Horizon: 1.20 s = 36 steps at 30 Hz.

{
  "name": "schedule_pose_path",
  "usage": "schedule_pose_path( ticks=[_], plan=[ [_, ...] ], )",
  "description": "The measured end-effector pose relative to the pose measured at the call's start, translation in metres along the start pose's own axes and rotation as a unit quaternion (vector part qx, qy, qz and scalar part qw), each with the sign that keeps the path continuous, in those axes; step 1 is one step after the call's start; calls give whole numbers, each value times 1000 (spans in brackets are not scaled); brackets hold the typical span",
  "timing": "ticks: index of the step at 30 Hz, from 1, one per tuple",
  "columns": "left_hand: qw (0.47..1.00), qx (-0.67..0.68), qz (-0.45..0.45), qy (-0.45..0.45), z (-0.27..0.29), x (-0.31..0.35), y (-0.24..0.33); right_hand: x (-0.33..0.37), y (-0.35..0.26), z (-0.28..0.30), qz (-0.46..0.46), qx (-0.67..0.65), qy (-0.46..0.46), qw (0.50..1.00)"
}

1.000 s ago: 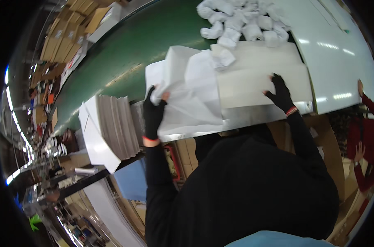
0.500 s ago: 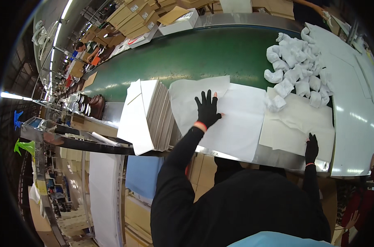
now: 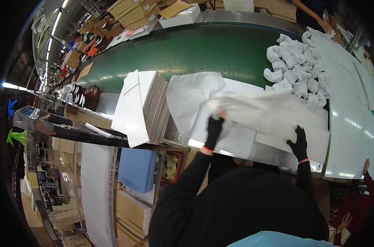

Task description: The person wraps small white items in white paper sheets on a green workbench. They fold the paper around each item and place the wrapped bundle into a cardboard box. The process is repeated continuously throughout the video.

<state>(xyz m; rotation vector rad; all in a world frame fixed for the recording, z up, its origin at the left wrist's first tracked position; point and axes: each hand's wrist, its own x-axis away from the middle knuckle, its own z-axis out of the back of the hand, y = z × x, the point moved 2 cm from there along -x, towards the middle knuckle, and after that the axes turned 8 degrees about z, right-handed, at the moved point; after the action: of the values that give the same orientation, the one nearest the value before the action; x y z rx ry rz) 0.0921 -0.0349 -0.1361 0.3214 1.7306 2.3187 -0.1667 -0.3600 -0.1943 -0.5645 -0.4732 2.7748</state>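
My left hand (image 3: 214, 132), in a black glove with bare fingertips, pinches the edge of an off-white paper sheet (image 3: 253, 108), which is lifted, folded and blurred by motion. Beneath it lie smooth white sheets (image 3: 236, 138) at the metal-edged front of the table. My right hand (image 3: 299, 144), gloved the same way, rests with fingers apart on the off-white paper (image 3: 308, 119) to the right. A loose, creased white sheet (image 3: 191, 92) lies left of my left hand. Beyond the papers is a heap of crumpled white paper wads (image 3: 294, 61).
A tall stack of white card (image 3: 152, 107) stands on the left. Behind runs a green conveyor belt (image 3: 183, 49), with an open white box (image 3: 181, 18) past it. A pale table (image 3: 347, 107) adjoins at right. Other people's hands (image 3: 328, 28) are at the far right.
My left hand has gone from lying flat on the white sheets to gripping the off-white sheet and raising it. My right hand has shifted slightly left.
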Motion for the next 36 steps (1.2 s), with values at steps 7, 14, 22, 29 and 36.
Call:
schedule_pose_path(
  ticks=[7,14,22,29,36],
  plan=[
    [944,321,42,58,118,8,-89,33,44,-38,-47,74,26,996],
    [989,119,-87,6,50,66,66,-65,-15,-17,-135,-354,96,920],
    [985,4,27,-172,46,74,66,-115,-258,15,41,-654,-214,724],
    [845,-447,-79,283,197,56,89,-112,-211,-56,-16,-431,-167,887],
    [-645,-752,41,131,319,140,5,-197,-259,-94,119,-393,-106,905]
  ],
)
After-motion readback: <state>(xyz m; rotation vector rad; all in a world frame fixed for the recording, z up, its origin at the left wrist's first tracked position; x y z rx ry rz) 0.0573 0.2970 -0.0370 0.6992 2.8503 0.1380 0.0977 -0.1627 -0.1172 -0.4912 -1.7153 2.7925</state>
